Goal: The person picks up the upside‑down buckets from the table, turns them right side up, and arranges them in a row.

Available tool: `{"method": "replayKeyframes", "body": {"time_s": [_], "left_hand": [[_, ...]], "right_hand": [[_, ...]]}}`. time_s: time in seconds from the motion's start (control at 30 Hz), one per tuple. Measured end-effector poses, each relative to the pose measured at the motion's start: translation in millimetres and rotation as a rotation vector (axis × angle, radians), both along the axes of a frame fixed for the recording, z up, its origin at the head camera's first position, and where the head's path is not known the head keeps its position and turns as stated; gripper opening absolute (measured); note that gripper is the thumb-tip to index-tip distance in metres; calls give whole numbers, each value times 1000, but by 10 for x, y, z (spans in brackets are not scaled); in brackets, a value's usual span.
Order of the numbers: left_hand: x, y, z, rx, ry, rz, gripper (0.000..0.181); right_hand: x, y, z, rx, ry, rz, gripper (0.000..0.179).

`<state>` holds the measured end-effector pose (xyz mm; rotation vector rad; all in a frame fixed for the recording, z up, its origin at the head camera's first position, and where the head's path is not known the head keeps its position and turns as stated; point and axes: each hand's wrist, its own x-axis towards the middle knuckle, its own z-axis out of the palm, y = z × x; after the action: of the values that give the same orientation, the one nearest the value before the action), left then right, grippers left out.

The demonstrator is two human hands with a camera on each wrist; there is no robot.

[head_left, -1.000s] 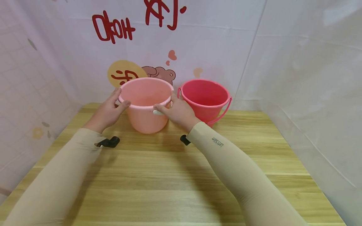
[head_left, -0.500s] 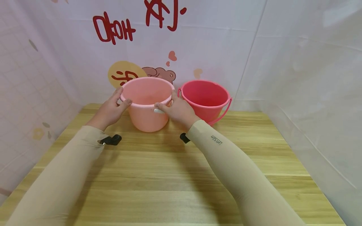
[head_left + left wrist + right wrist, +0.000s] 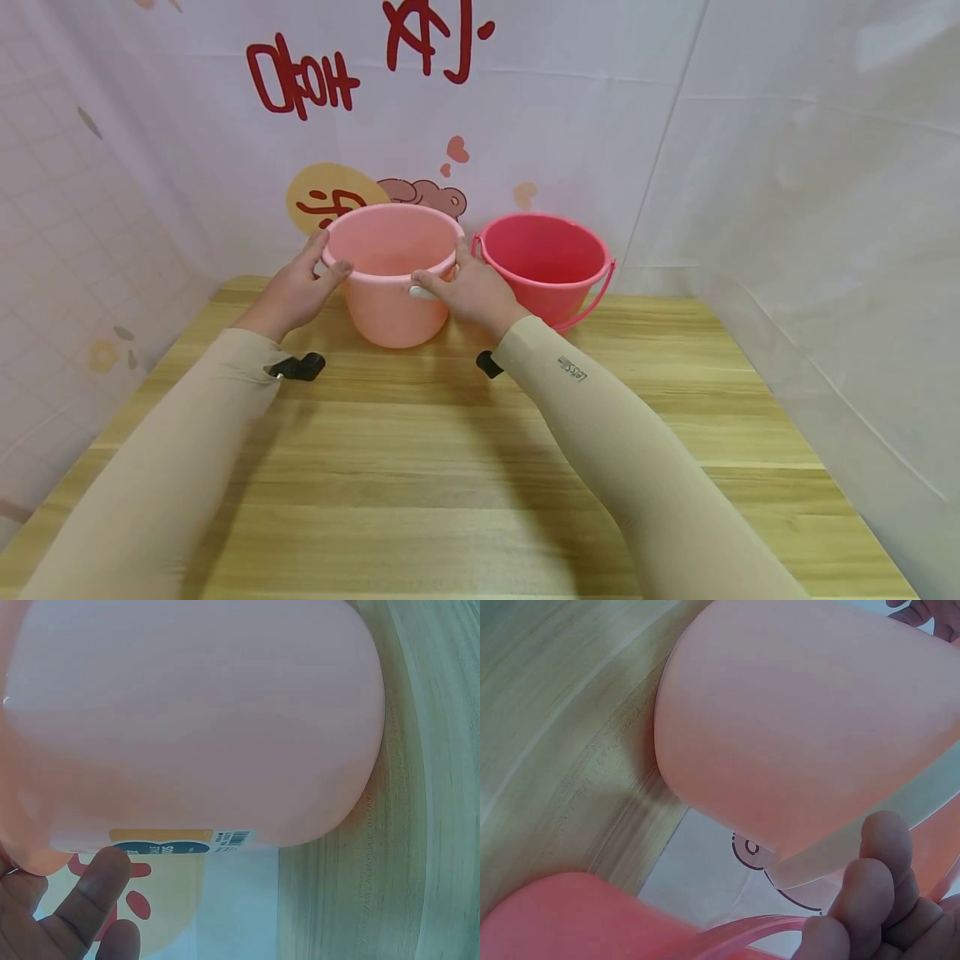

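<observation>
A light pink bucket (image 3: 397, 312) stands upright at the back of the wooden table, left of a deep pink bucket (image 3: 558, 298). My left hand (image 3: 292, 292) grips the light pink bucket's left side, thumb at the rim. In the left wrist view, fingers (image 3: 101, 881) lie by a printed label (image 3: 169, 841) on its wall. With its thumb at the front of the rim, my right hand (image 3: 480, 292) holds the right side. Curled fingers (image 3: 866, 889) meet its white handle (image 3: 900, 802) in the right wrist view. Both hands partly hide the rim.
The deep pink bucket's handle (image 3: 592, 307) hangs down at its right side. Behind both buckets is a printed white cloth wall (image 3: 570, 108), and cloth walls flank the wooden table (image 3: 420, 483) on either side. Dark wrist-camera mounts (image 3: 303, 367) show below the hands.
The light pink bucket has shifted slightly rightward and back, both hands staying on it. The deep pink bucket has stayed in place.
</observation>
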<state>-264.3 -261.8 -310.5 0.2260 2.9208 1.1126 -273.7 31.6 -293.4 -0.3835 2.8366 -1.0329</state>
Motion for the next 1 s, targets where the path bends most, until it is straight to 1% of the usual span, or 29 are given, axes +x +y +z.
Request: {"method": "replayKeyframes", "body": {"time_s": [0.27,0.47,0.63,0.83,1.0], "left_hand": [[-34,1,-16,-11,-1,-6,102],[-18,10,-25,-1,-12,-6,102],[-6,4,-24,-2,-9,-5,101],[-19,-13,-11,0,-5,-14,101],[-19,-33,13,-24,-1,-25,101]], "right_hand": [[5,-1,9,29,-25,-14,114],[13,-6,-2,27,-44,-27,117],[5,-11,-20,24,-37,-26,117],[-6,-22,-26,28,-20,-24,116],[-13,-33,-21,46,-28,-24,116]]}}
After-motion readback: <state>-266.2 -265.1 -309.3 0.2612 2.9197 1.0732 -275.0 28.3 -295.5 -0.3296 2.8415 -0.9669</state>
